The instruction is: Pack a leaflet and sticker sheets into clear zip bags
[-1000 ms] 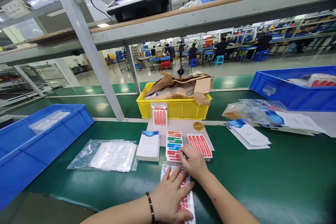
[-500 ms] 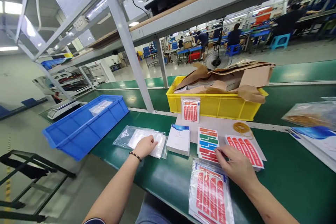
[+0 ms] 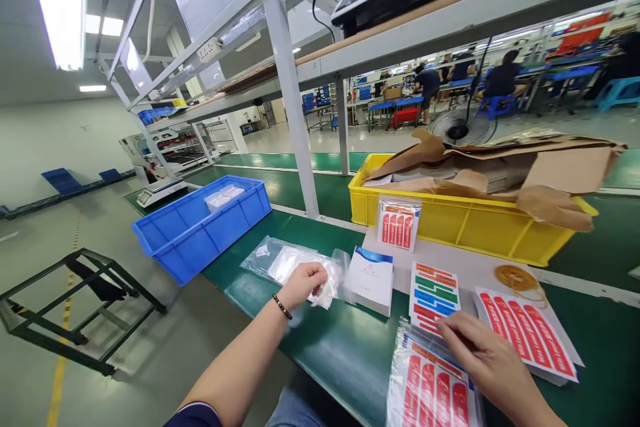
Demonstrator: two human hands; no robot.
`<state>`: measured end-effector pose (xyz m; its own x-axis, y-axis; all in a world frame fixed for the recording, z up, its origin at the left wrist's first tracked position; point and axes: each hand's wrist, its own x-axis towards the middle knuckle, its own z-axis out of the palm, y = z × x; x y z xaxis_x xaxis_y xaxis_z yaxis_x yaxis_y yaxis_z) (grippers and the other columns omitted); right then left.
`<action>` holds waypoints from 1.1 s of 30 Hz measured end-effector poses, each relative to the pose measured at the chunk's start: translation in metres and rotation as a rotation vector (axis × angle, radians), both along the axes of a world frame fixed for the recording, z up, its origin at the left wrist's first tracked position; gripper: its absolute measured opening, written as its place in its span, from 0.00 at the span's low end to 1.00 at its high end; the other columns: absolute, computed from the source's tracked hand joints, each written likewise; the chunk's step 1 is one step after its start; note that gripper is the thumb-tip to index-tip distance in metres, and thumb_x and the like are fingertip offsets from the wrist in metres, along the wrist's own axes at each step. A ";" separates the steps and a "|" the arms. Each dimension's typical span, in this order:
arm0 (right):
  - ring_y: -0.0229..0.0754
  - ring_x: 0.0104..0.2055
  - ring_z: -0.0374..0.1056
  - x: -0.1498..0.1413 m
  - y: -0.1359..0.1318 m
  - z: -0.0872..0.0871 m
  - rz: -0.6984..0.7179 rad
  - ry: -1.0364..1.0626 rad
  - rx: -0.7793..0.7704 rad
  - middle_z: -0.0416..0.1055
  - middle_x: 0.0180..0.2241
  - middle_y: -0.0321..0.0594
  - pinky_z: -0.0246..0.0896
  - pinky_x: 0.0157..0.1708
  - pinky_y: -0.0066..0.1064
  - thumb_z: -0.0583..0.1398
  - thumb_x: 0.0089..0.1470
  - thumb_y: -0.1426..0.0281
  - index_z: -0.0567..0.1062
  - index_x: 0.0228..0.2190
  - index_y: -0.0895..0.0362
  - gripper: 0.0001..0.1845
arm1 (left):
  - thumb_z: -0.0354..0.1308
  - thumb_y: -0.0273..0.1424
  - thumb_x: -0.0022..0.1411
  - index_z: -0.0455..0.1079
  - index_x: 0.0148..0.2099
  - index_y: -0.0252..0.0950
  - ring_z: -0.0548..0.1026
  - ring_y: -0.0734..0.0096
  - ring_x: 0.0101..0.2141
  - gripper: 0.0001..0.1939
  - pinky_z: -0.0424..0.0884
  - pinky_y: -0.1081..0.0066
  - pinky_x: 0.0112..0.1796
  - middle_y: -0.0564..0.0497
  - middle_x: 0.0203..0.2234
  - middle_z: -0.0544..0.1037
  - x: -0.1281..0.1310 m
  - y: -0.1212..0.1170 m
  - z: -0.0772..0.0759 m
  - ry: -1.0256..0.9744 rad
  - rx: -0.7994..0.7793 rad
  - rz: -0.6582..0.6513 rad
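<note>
My left hand (image 3: 306, 283) is closed in a pinch on a clear plastic bag (image 3: 344, 273), whose edge rises beside the booklet stack (image 3: 371, 278). Under that hand lies a pile of clear bags (image 3: 285, 260). My right hand (image 3: 483, 353) has its thumb and fingers drawn together at the lower corner of a multicoloured sticker sheet (image 3: 434, 293); whether they grip anything is hidden. Just below it, a filled clear bag (image 3: 433, 387) shows red labels. To its right sits a stack of red label sheets (image 3: 527, 333).
A blue bin (image 3: 203, 230) with packed bags stands at the left. At the back, a yellow bin (image 3: 465, 223) holds brown paper, with a filled bag (image 3: 399, 223) leaning on its front. Rubber bands (image 3: 517, 278) lie at the right. A metal post (image 3: 293, 93) rises behind the bench.
My left hand has raised the edge of a clear bag off the pile toward the booklets. My right hand stays by the sticker sheet. The camera has turned left.
</note>
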<state>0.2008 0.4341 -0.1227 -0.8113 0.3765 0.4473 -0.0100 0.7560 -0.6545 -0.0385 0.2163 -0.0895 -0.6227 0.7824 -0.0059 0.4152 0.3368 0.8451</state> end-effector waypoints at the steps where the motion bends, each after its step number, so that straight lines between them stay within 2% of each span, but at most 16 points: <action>1: 0.45 0.34 0.67 -0.001 -0.004 0.000 0.051 -0.025 -0.086 0.71 0.30 0.42 0.64 0.31 0.32 0.54 0.50 0.60 0.73 0.27 0.53 0.12 | 0.44 0.44 0.54 0.57 0.26 0.34 0.60 0.81 0.16 0.17 0.59 0.77 0.20 0.57 0.15 0.59 0.011 0.004 0.001 -0.037 0.032 -0.024; 2: 0.45 0.33 0.67 -0.002 -0.009 0.000 0.092 -0.050 -0.199 0.71 0.31 0.43 0.64 0.31 0.33 0.54 0.50 0.58 0.74 0.29 0.53 0.14 | 0.44 0.45 0.54 0.57 0.26 0.34 0.60 0.81 0.16 0.18 0.59 0.77 0.20 0.57 0.15 0.60 0.023 0.008 0.001 -0.071 0.056 -0.049; 4: 0.42 0.27 0.68 -0.003 -0.021 0.000 0.137 -0.079 -0.484 0.71 0.31 0.45 0.64 0.24 0.32 0.48 0.53 0.54 0.72 0.39 0.55 0.23 | 0.46 0.43 0.54 0.59 0.26 0.34 0.60 0.80 0.16 0.16 0.58 0.78 0.20 0.57 0.15 0.60 0.048 0.018 0.001 -0.097 0.078 -0.106; 6: 0.38 0.19 0.64 -0.005 -0.029 -0.001 0.157 -0.102 -0.731 0.70 0.27 0.43 0.59 0.16 0.29 0.42 0.54 0.51 0.64 0.49 0.57 0.30 | 0.48 0.38 0.53 0.61 0.24 0.33 0.60 0.80 0.18 0.14 0.55 0.78 0.21 0.56 0.15 0.62 0.071 0.028 0.000 0.004 0.055 -0.154; 8: 0.36 0.17 0.63 -0.007 -0.032 -0.002 0.164 -0.143 -0.795 0.67 0.23 0.38 0.57 0.16 0.27 0.46 0.53 0.53 0.57 0.53 0.58 0.31 | 0.48 0.34 0.53 0.62 0.21 0.33 0.59 0.79 0.19 0.13 0.53 0.77 0.21 0.55 0.15 0.64 0.089 0.038 0.000 0.187 -0.002 -0.210; 10: 0.36 0.20 0.63 -0.008 -0.028 -0.005 0.118 -0.167 -0.675 0.65 0.21 0.34 0.60 0.19 0.27 0.53 0.51 0.57 0.56 0.53 0.59 0.31 | 0.48 0.34 0.53 0.63 0.20 0.33 0.59 0.79 0.19 0.14 0.51 0.76 0.22 0.55 0.15 0.64 0.102 0.048 0.000 0.318 -0.058 -0.281; 13: 0.38 0.24 0.65 -0.006 -0.016 -0.010 -0.041 -0.124 -0.314 0.66 0.23 0.35 0.64 0.25 0.31 0.51 0.53 0.62 0.60 0.52 0.58 0.25 | 0.47 0.39 0.54 0.62 0.19 0.33 0.59 0.78 0.18 0.18 0.51 0.75 0.22 0.55 0.14 0.63 0.110 0.068 -0.002 0.301 -0.061 -0.357; 16: 0.42 0.35 0.68 -0.001 -0.009 -0.014 -0.090 -0.055 0.046 0.70 0.33 0.42 0.66 0.34 0.34 0.49 0.54 0.69 0.64 0.49 0.54 0.19 | 0.47 0.44 0.54 0.63 0.23 0.33 0.61 0.79 0.17 0.19 0.54 0.76 0.20 0.56 0.14 0.63 0.111 0.091 -0.009 -0.023 0.017 -0.347; 18: 0.43 0.39 0.67 0.001 -0.010 -0.014 -0.050 -0.014 0.201 0.69 0.38 0.45 0.66 0.36 0.33 0.48 0.54 0.72 0.64 0.49 0.54 0.20 | 0.47 0.46 0.53 0.64 0.28 0.33 0.62 0.80 0.15 0.20 0.54 0.77 0.17 0.56 0.17 0.65 0.112 0.103 -0.018 -0.338 0.069 -0.308; 20: 0.42 0.38 0.67 0.002 -0.013 -0.012 -0.025 -0.002 0.294 0.69 0.38 0.46 0.66 0.34 0.31 0.47 0.53 0.75 0.63 0.50 0.55 0.22 | 0.47 0.48 0.52 0.63 0.29 0.32 0.61 0.80 0.13 0.22 0.53 0.78 0.15 0.55 0.17 0.66 0.113 0.111 -0.027 -0.574 0.127 -0.268; 22: 0.42 0.38 0.67 0.002 -0.017 -0.009 -0.019 -0.028 0.321 0.68 0.39 0.47 0.66 0.35 0.31 0.46 0.53 0.75 0.61 0.51 0.56 0.22 | 0.47 0.48 0.51 0.62 0.25 0.32 0.61 0.81 0.13 0.22 0.53 0.78 0.14 0.55 0.15 0.65 0.113 0.114 -0.034 -0.671 0.182 -0.245; 24: 0.42 0.39 0.66 0.002 -0.021 -0.006 0.001 -0.083 0.282 0.67 0.39 0.46 0.65 0.37 0.32 0.48 0.54 0.74 0.61 0.50 0.55 0.21 | 0.48 0.45 0.51 0.61 0.23 0.32 0.59 0.81 0.13 0.20 0.54 0.78 0.16 0.56 0.13 0.63 0.113 0.112 -0.039 -0.666 0.210 -0.244; 26: 0.41 0.39 0.65 0.002 -0.024 -0.001 0.038 -0.142 0.198 0.67 0.38 0.45 0.63 0.37 0.32 0.50 0.54 0.71 0.62 0.48 0.55 0.18 | 0.50 0.41 0.52 0.62 0.22 0.31 0.60 0.81 0.15 0.17 0.56 0.78 0.18 0.56 0.14 0.64 0.113 0.109 -0.042 -0.569 0.244 -0.259; 30: 0.39 0.32 0.63 0.001 -0.027 0.005 0.095 -0.210 0.048 0.66 0.30 0.40 0.60 0.32 0.30 0.49 0.54 0.69 0.67 0.36 0.56 0.09 | 0.52 0.32 0.52 0.64 0.21 0.31 0.63 0.79 0.21 0.12 0.59 0.78 0.24 0.54 0.16 0.66 0.114 0.103 -0.042 -0.356 0.289 -0.274; 33: 0.38 0.30 0.61 0.000 -0.026 0.007 0.111 -0.220 0.001 0.65 0.27 0.39 0.57 0.30 0.30 0.48 0.55 0.70 0.67 0.30 0.56 0.09 | 0.52 0.30 0.52 0.66 0.21 0.30 0.63 0.79 0.21 0.11 0.59 0.78 0.24 0.54 0.16 0.67 0.116 0.101 -0.040 -0.323 0.270 -0.296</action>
